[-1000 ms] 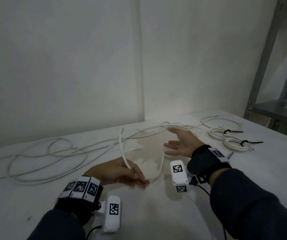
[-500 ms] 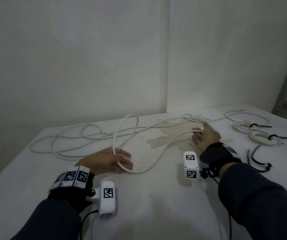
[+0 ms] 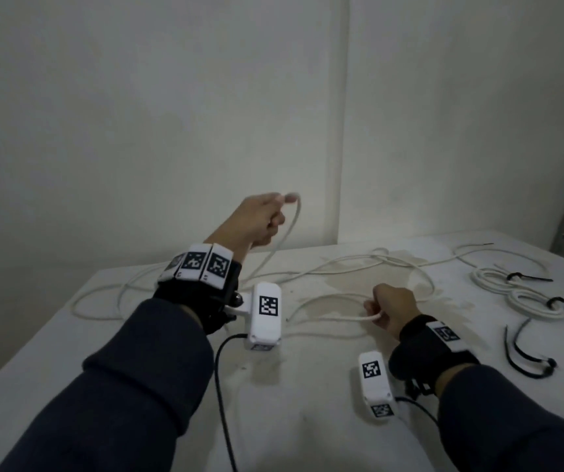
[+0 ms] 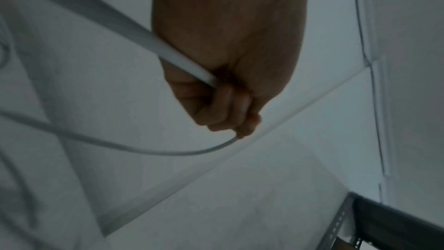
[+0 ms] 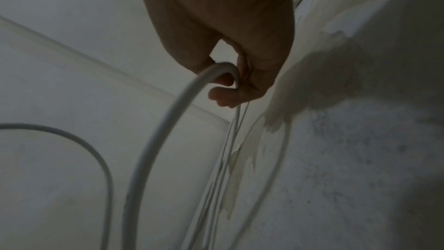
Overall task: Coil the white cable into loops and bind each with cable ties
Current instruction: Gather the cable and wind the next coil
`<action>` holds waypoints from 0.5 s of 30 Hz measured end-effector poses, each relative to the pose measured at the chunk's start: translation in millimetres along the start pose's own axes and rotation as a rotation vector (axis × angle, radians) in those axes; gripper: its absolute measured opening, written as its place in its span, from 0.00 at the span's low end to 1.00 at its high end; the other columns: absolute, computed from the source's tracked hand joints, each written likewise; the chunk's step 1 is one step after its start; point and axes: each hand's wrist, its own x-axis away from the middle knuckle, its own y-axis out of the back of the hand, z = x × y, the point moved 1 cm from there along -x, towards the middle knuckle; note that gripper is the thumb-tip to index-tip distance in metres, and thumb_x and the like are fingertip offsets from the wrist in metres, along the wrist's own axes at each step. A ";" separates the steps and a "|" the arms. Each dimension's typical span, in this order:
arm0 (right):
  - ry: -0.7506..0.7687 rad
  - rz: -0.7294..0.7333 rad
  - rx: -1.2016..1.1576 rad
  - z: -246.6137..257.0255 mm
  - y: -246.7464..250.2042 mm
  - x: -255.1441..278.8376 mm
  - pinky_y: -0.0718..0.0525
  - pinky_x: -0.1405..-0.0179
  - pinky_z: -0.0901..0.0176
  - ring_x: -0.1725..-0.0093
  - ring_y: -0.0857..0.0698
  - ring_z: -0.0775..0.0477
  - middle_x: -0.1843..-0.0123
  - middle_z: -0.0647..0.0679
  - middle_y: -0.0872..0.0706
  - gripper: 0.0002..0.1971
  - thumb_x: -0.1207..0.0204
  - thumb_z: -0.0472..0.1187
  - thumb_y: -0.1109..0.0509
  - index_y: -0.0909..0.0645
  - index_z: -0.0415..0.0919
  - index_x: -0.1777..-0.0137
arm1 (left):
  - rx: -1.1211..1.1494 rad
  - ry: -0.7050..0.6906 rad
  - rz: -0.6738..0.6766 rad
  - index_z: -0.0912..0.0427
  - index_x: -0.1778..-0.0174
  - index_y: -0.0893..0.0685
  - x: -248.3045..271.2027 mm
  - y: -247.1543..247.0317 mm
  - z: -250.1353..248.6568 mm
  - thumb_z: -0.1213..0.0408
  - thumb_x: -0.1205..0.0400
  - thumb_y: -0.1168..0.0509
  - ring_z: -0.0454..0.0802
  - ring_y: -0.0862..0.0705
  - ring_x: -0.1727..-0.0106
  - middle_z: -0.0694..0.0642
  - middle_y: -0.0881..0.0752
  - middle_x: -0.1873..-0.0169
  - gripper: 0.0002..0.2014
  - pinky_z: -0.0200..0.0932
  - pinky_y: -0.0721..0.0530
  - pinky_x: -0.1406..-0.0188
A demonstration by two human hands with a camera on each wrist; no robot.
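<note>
Drawing out slack for a fresh loop, left hand [image 3: 260,221] raised and clenched on the white cable [image 3: 338,267], right hand [image 3: 391,310] low over the table [image 3: 308,420] gripping it farther along, hands well apart; next, probably bringing them together to close the loop.

cable [image 3: 335,267]: white
desk [image 3: 308,420]: white, brownish stain
cable ties [image 3: 525,356]: black
sleeves [image 3: 120,386]: dark blue
wrist tags [image 3: 202,264]: black-and-white squares

Loose runs of white cable [image 3: 352,264] sprawled across the far half of the table [image 3: 308,420], two bound coils [image 3: 512,291] and black ties [image 3: 525,359] crowded its right side, while the near surface lay open between the forearms.
</note>
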 end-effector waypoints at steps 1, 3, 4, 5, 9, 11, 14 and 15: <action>-0.003 -0.004 -0.009 0.0 0.7 0.6 0.25 0.80 0.66 0.72 0.24 0.45 0.72 0.40 0.26 0.11 0.24 0.25 0.45 0.30 0.33 0.66 | 0.065 -0.105 -0.036 0.61 0.34 0.21 0.0 0.7 -10.7 0.62 0.10 0.49 0.37 0.37 0.86 0.48 0.25 0.78 0.15 0.27 0.42 0.87; 0.004 -0.005 -0.022 0.1 0.9 0.8 0.27 0.76 0.62 0.72 0.26 0.45 0.71 0.40 0.27 0.12 0.22 0.25 0.46 0.30 0.33 0.67 | 0.213 -0.299 -0.098 0.57 0.33 0.22 1.6 9.2 -30.6 0.61 0.11 0.48 0.38 0.33 0.83 0.46 0.16 0.73 0.15 0.27 0.38 0.84; 0.006 -0.005 -0.035 -0.4 1.4 0.2 0.29 0.74 0.59 0.72 0.28 0.45 0.71 0.40 0.28 0.13 0.22 0.25 0.47 0.31 0.32 0.68 | 0.286 -0.374 -0.120 0.54 0.34 0.21 3.5 15.7 -39.7 0.60 0.11 0.47 0.38 0.31 0.82 0.45 0.14 0.70 0.14 0.27 0.36 0.82; 0.008 -0.006 -0.043 0.4 1.0 1.3 0.31 0.73 0.56 0.72 0.29 0.45 0.71 0.40 0.29 0.14 0.22 0.24 0.48 0.31 0.32 0.69 | 0.353 -0.425 -0.143 0.50 0.36 0.21 6.1 23.6 -47.4 0.58 0.11 0.47 0.38 0.30 0.81 0.45 0.13 0.67 0.13 0.27 0.35 0.82; 0.020 -0.028 -0.009 -0.6 -1.9 0.3 0.32 0.73 0.56 0.72 0.30 0.45 0.71 0.39 0.29 0.14 0.23 0.24 0.49 0.30 0.32 0.69 | 0.631 -0.465 -0.313 0.44 0.43 0.19 17.4 66.8 -50.5 0.53 0.11 0.47 0.38 0.31 0.79 0.43 0.13 0.66 0.12 0.29 0.36 0.79; 0.018 -0.028 0.007 -3.1 -5.7 -0.3 0.32 0.73 0.56 0.73 0.30 0.44 0.72 0.39 0.28 0.14 0.23 0.24 0.49 0.28 0.31 0.69 | 0.703 -0.381 -0.496 0.45 0.46 0.18 21.8 92.6 -29.3 0.53 0.12 0.46 0.38 0.32 0.80 0.43 0.14 0.70 0.11 0.29 0.37 0.79; 0.024 -0.016 0.070 -7.7 -13.0 -1.1 0.32 0.72 0.54 0.75 0.30 0.43 0.74 0.38 0.27 0.16 0.23 0.25 0.47 0.30 0.30 0.73 | 0.583 -0.108 -0.801 0.50 0.46 0.19 30.9 127.3 28.4 0.60 0.13 0.46 0.38 0.31 0.86 0.48 0.16 0.67 0.10 0.29 0.36 0.85; 0.029 -0.008 0.088 -9.2 -16.7 0.3 0.31 0.73 0.56 0.77 0.30 0.45 0.74 0.39 0.27 0.17 0.23 0.24 0.47 0.31 0.31 0.74 | 0.504 0.008 -0.870 0.54 0.47 0.20 37.2 137.7 50.1 0.64 0.14 0.47 0.38 0.31 0.88 0.52 0.15 0.62 0.10 0.28 0.37 0.86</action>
